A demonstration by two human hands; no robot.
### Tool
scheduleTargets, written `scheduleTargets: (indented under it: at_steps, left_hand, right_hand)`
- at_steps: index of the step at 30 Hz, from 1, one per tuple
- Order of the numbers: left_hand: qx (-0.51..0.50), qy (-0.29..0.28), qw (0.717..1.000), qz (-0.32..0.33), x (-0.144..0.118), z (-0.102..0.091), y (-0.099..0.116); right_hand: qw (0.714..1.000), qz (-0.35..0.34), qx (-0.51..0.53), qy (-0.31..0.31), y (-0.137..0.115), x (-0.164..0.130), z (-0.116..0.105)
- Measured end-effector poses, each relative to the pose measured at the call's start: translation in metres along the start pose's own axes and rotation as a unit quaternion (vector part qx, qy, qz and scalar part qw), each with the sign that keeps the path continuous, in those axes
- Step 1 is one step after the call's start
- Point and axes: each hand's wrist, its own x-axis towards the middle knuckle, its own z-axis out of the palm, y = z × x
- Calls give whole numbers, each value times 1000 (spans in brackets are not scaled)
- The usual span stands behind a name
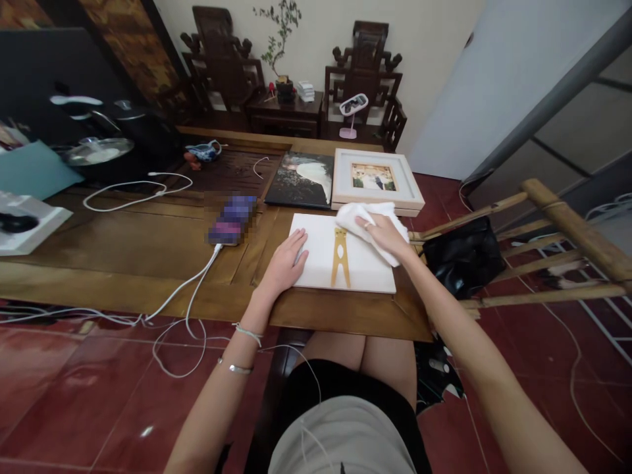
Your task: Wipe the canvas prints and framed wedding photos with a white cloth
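White cloth [376, 227] ×1, under right hand [386, 235] | left hand [285, 261] flat on one panel [316, 263] | frames: apparently two

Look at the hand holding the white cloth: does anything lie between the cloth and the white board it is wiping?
Nothing visible does. The right hand presses the white cloth straight onto the white board at its far right corner. The gold stand lies just left of the cloth, and the left hand rests flat on the board's left edge.
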Motion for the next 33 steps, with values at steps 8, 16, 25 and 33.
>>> scheduleTargets:
  at_steps: [8, 16, 25, 33]
  left_hand:
    - [1, 6, 1000, 2, 0, 0, 0]
    - [1, -1, 1000, 6, 0, -1, 1]
    - [1, -10, 1000, 4, 0, -2, 1]
    - [5, 6, 1000, 11, 0, -1, 2]
  right_hand:
    - [982, -138, -124, -46, 18, -118, -9]
    - [975, -159, -119, -96, 7, -134, -18]
    - [991, -114, -71, 5, 25, -22, -13]
    - [980, -135, -147, -23, 21, -84, -2]
